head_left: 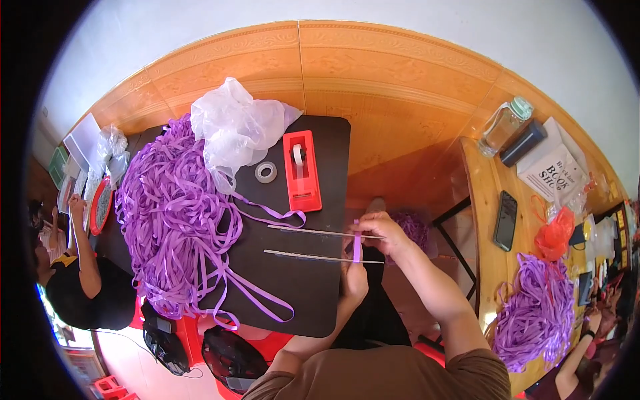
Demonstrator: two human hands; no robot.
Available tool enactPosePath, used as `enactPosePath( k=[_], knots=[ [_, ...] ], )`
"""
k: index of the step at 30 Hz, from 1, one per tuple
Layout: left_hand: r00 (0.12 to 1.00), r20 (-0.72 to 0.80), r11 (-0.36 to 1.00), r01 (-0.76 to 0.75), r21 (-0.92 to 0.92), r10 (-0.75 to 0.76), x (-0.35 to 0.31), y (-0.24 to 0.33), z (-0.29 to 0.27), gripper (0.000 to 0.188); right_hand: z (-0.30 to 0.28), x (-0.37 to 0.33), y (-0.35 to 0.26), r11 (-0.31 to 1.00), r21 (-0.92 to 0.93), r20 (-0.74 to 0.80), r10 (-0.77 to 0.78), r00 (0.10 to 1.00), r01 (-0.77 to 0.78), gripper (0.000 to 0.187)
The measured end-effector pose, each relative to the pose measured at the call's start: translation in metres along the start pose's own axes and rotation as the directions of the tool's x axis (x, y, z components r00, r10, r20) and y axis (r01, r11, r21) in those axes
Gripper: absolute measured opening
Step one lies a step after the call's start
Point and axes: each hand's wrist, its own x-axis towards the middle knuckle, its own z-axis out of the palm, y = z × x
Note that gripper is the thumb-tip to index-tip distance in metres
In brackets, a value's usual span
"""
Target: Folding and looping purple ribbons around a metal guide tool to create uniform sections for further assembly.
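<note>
On the black table (313, 293), a heap of glossy purple ribbon (173, 213) fills the far left; a crumpled clear bag (237, 130) lies on it; beside that, a tape roll (266, 172) and red dispenser (301, 170); at the table's right edge, the right hand (380, 230) and left hand (353, 277) pinch a short ribbon strip (357, 247) stretched across two thin rods (313, 243).

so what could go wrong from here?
1. The purple ribbon strip is pinched between both hands at the dark table's edge; it could slip off the two thin sticks.
2. The loose ribbon pile trails loops toward the sticks and may snag.
</note>
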Motion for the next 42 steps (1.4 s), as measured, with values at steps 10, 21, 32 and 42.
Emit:
enactPosePath(
  k=[10,21,32,42],
  knots=[
    [1.0,-0.03,1.0,0.005,-0.022,-0.005,-0.003,0.003,0.008,0.032,-0.002,-0.013,0.04,0.972,0.22,0.061,-0.095,0.994,0.08,0.01],
    [0.994,0.101,0.997,0.054,-0.053,-0.049,-0.009,0.02,0.01,0.025,0.001,-0.057,0.06,0.88,0.124,0.004,-0.462,0.887,0.458,0.027],
    [0.982,0.051,0.961,0.186,-0.206,-0.18,-0.013,0.016,0.002,0.018,0.015,-0.062,0.08,0.701,-0.29,-0.004,-0.681,0.732,0.651,0.015],
    [0.98,-0.001,0.974,0.198,-0.108,-0.2,-0.025,0.024,0.006,0.028,0.024,-0.063,0.089,0.835,0.124,-0.069,-0.532,0.844,0.537,0.007]
  ],
)
